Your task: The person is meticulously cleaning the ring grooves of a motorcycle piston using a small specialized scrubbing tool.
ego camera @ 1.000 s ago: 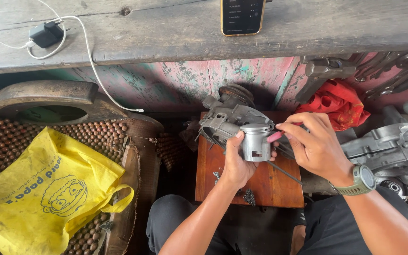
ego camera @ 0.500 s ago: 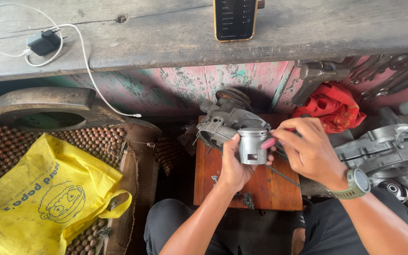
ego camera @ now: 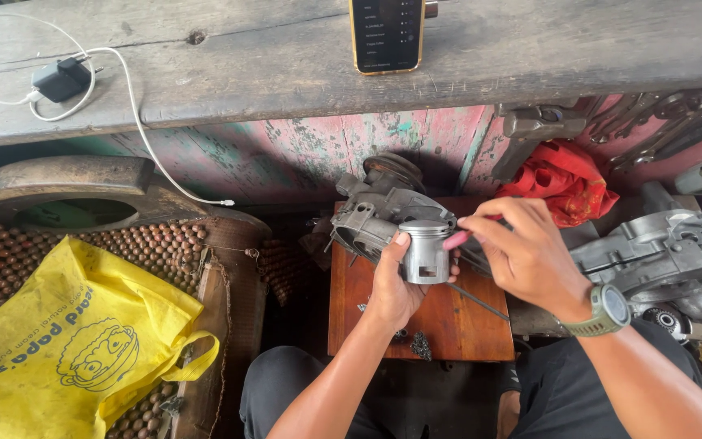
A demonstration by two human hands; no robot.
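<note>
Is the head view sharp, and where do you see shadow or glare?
Head view: even daylight, sharp on the piston and both hands, left hand, right hand; deep shadow under the bench edge and between the knees; mild glare on the phone screen; no clear motion blur.

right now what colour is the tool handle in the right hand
Pink, seen in the head view: the tool handle held by the right hand.

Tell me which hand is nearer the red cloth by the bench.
Right. The right hand sits just below-left of the red cloth; the left hand, gripping the piston, is farther left.
</note>
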